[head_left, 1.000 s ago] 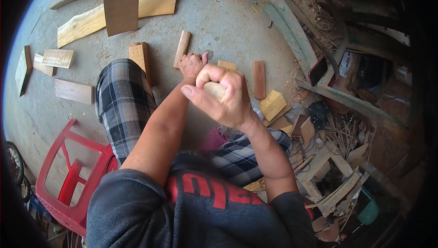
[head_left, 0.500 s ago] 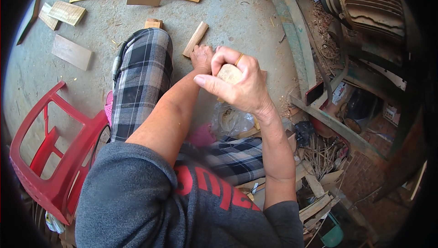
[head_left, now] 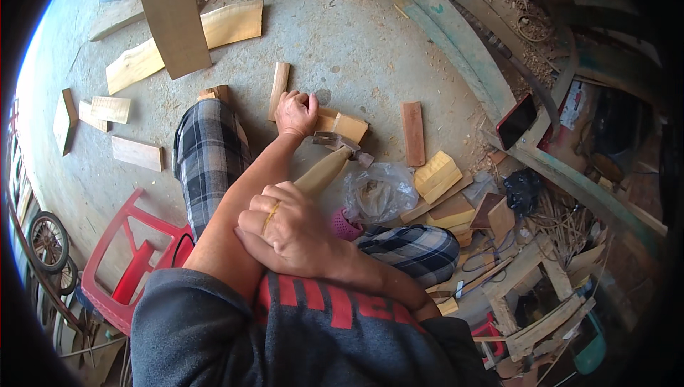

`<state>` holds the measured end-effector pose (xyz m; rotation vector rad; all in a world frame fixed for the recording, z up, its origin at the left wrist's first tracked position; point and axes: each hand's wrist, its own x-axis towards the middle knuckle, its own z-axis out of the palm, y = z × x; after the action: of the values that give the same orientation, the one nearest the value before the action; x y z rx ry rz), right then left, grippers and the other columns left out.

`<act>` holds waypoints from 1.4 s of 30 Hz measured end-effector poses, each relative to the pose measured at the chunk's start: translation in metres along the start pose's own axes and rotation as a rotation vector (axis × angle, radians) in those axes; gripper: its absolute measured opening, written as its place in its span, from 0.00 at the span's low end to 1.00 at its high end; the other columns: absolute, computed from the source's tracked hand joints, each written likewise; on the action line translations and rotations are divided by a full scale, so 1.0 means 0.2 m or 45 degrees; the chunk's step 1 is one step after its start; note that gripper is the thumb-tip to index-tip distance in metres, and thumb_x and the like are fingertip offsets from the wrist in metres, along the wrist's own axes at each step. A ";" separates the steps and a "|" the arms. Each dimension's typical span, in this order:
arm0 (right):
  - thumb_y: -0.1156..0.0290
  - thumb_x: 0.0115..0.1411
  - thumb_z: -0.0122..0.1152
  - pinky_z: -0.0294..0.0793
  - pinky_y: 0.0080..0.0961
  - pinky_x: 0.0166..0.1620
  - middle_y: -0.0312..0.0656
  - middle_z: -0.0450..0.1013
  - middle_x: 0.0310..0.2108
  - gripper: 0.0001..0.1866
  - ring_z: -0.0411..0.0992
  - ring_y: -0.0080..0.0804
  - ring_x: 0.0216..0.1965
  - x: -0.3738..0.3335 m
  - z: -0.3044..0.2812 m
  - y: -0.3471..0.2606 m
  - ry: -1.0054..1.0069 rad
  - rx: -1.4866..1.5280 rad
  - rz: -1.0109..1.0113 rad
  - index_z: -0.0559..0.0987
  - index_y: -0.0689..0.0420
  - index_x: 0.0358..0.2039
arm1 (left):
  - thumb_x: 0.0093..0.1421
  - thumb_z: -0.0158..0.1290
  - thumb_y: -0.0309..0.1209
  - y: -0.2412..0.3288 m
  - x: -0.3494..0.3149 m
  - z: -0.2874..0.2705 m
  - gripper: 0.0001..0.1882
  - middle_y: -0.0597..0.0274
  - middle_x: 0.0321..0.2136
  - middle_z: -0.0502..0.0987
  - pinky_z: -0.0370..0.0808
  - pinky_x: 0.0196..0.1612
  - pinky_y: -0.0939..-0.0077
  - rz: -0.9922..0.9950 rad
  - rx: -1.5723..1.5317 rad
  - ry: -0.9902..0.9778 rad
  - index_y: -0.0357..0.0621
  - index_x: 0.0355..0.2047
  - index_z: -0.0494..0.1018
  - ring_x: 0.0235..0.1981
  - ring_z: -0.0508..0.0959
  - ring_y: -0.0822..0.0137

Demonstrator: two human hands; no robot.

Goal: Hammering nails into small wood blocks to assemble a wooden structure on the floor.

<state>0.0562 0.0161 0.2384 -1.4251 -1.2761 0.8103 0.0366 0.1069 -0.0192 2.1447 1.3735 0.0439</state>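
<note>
My right hand [head_left: 281, 227] is closed round the pale wooden handle of a hammer [head_left: 322, 173], low in front of my chest and over my left forearm. The hammer's metal head points away from me, close to a light wooden block [head_left: 349, 128] on the floor. My left hand [head_left: 296, 113] has its fingers curled down on the wood beside that block. Past its knuckles a narrow wooden strip [head_left: 279, 88] sticks out. The fingertips are hidden, so whether they also pinch something small cannot be seen.
A reddish wood strip [head_left: 412, 134], a clear plastic bag [head_left: 381, 191] and yellowish blocks [head_left: 437, 175] lie to the right. Boards [head_left: 234, 22] lie ahead. A red plastic chair [head_left: 107, 262] stands at left. A greenish beam [head_left: 442, 24] crosses the right side.
My right hand has come down toward my chest, and the hammer's head and handle now show. The view has shifted, showing more of the wood by my left hand, which stays down.
</note>
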 end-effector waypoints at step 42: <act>0.56 0.65 0.47 0.73 0.29 0.38 0.42 0.72 0.21 0.22 0.72 0.31 0.26 0.23 0.00 0.10 0.262 0.066 0.298 0.73 0.61 0.24 | 0.61 0.50 0.57 -0.25 0.09 0.02 0.31 0.50 0.52 0.72 0.65 0.62 0.57 0.335 -0.599 -0.401 0.47 0.53 0.74 0.59 0.67 0.51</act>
<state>0.0727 0.0618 0.2256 -1.5912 -0.9386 0.8212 0.0055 0.1352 -0.0518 1.8228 0.8011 0.1140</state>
